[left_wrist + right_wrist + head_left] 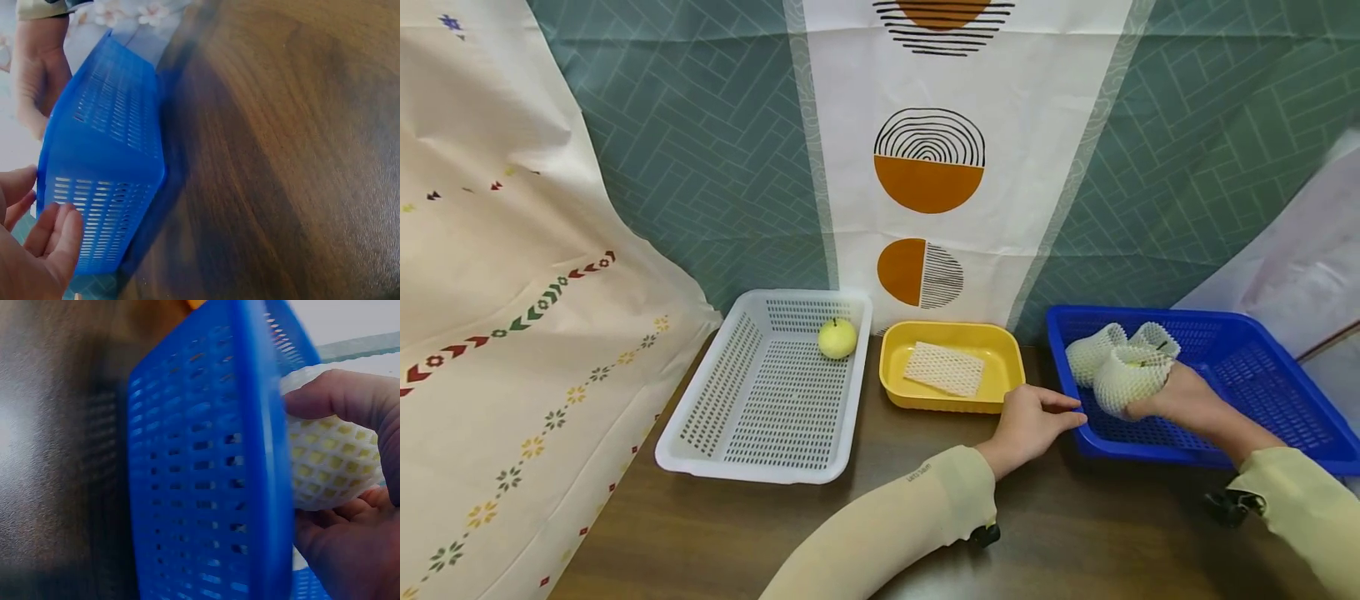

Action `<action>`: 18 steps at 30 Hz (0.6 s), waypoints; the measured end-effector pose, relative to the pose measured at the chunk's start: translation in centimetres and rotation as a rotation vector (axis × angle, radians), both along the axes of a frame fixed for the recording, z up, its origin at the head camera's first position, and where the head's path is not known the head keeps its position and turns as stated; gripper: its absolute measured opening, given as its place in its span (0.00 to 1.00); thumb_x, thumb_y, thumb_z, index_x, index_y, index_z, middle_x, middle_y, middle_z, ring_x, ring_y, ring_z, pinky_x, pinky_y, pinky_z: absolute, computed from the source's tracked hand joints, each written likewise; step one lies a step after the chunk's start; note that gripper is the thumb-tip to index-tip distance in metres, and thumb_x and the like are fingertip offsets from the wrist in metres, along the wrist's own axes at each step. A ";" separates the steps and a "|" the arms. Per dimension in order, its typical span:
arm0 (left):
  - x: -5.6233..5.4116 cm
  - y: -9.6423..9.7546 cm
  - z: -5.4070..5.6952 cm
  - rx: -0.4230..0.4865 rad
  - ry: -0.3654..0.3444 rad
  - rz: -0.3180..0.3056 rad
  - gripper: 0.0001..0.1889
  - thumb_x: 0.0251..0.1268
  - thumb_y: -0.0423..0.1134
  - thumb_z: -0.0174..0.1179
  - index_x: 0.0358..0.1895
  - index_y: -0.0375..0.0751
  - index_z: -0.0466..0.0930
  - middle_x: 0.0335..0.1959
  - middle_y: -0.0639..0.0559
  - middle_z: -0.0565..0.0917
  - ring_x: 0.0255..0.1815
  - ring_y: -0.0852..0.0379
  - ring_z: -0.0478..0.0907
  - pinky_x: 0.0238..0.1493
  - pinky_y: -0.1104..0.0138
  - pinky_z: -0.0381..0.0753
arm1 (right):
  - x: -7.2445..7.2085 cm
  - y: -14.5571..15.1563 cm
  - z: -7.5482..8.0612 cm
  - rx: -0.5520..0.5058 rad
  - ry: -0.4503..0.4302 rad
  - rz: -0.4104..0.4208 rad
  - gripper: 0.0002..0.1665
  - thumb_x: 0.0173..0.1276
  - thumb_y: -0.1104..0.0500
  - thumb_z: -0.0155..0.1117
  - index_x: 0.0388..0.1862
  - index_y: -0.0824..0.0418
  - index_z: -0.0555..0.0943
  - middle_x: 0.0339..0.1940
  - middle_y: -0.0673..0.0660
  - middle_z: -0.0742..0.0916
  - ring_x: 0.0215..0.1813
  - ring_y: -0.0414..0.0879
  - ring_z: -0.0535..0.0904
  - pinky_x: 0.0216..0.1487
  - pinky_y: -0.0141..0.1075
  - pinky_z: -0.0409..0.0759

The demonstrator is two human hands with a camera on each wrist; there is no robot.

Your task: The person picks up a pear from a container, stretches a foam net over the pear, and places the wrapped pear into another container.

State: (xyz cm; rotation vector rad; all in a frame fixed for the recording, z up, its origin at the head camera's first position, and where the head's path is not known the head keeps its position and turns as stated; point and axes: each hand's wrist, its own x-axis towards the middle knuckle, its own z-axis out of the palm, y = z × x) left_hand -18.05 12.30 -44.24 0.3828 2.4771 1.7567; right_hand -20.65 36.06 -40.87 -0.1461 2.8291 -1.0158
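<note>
My right hand (1176,400) grips a round yellow-green pear in a white foam net (1127,382), thumb on one side and fingers on the other. It is inside the blue basket (1262,392), near the left front corner. Two more foam nets (1093,354) stand beside it, and a dark stem shows in the rear one. My left hand (1030,421) is at that corner, its extended thumb and fingertips touching the rim. In the left wrist view some left fingers (65,240) overlap the basket's side wall.
A yellow tray (895,396) holds a flat foam net (945,368). To its left is a white basket (756,475) with a bare pear (837,338) at its back right. Patterned cloth (700,150) hangs behind the brown wooden table (910,467).
</note>
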 end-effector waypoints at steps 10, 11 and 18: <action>-0.3 0.2 0.0 -0.034 0.010 -0.023 0.10 0.51 0.47 0.68 0.38 0.56 0.88 0.33 0.66 0.87 0.32 0.76 0.77 0.32 0.81 0.76 | -0.6 -1.1 -1.7 -0.021 -0.082 0.065 0.41 0.39 0.56 0.78 0.50 0.70 0.69 0.39 0.62 0.81 0.34 0.47 0.75 0.32 0.37 0.76; -0.3 0.2 0.0 -0.034 0.014 -0.024 0.10 0.51 0.47 0.68 0.38 0.56 0.88 0.33 0.66 0.87 0.33 0.76 0.77 0.32 0.81 0.76 | -0.7 -1.2 -1.8 -0.016 -0.089 0.068 0.41 0.39 0.56 0.79 0.49 0.70 0.70 0.38 0.61 0.81 0.34 0.47 0.75 0.32 0.36 0.76; -0.5 -0.2 -0.3 -0.046 0.042 -0.023 0.11 0.52 0.48 0.68 0.40 0.56 0.87 0.35 0.67 0.87 0.36 0.75 0.78 0.35 0.80 0.76 | -1.1 -1.9 -1.9 0.071 -0.160 0.084 0.47 0.40 0.49 0.79 0.54 0.70 0.67 0.42 0.61 0.81 0.38 0.49 0.76 0.36 0.39 0.77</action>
